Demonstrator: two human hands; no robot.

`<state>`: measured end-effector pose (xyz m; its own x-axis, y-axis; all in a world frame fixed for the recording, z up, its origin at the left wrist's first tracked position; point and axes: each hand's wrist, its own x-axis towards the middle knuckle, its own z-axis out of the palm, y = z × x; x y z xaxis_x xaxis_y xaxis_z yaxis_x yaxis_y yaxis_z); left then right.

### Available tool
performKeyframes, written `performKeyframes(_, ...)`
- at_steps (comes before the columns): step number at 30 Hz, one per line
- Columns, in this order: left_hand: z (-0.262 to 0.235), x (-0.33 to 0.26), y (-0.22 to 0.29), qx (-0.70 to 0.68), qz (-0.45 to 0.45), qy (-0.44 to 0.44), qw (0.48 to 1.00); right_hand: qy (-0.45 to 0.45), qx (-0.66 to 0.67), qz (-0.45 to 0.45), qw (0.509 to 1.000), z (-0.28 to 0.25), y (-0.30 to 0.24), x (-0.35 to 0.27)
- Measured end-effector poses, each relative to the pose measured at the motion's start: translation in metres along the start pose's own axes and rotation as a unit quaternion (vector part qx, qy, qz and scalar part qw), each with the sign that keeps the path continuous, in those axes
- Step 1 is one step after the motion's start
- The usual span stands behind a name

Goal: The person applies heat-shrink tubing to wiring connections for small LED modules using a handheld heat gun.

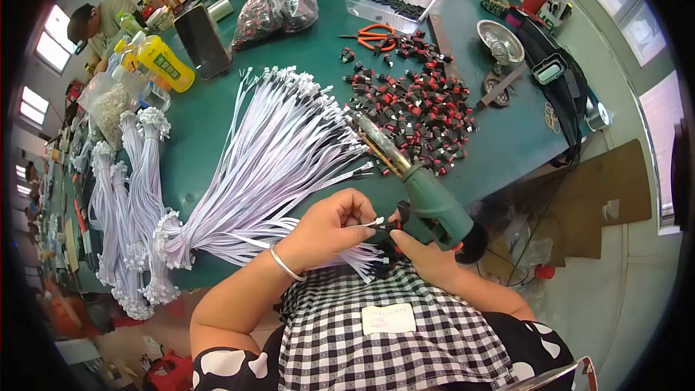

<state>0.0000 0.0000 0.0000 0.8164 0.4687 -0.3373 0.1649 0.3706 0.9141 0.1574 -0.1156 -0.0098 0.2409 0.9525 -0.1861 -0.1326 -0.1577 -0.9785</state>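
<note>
Along the near edge of the surface (pixel 507 148), the left hand's (pixel 337 219) fingers pinch a white cable end (pixel 378 222), the right hand's (pixel 427 252) a small black piece (pixel 391 226), seemingly for steadiness; farther, fanned cables (pixel 271 134) lie within easy reach.

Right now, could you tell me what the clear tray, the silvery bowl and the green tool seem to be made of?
Clear tray: probably rigid plastic, glossy; the green table shows through.
Silvery bowl: likely metal, shiny, given its bright reflections; which metal is unclear.
Green tool body: likely moulded plastic, smooth and evenly coloured; its barrel seems dull metal, greyish and stained.
</note>
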Motion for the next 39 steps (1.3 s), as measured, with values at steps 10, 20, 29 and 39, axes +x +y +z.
performKeyframes(10, 0.003, 0.002, -0.002, 0.025, 0.003, 0.03, 0.999, -0.009, 0.006, 0.02, 1.0, -0.001, 0.0, -0.001)
performKeyframes(20, 0.003, 0.0, -0.001, -0.059, -0.005, 0.041, 0.997, 0.008, 0.023, 0.002, 1.0, 0.0, 0.008, -0.001)
performKeyframes(29, 0.005, 0.001, -0.008, 0.008, 0.049, 0.078, 0.996, 0.02, -0.004, -0.019, 1.0, 0.002, 0.009, 0.001)
performKeyframes(39, 0.008, -0.001, -0.003, -0.022, 0.014, 0.084, 0.996, 0.02, 0.008, -0.04, 0.999, 0.006, 0.008, -0.002)
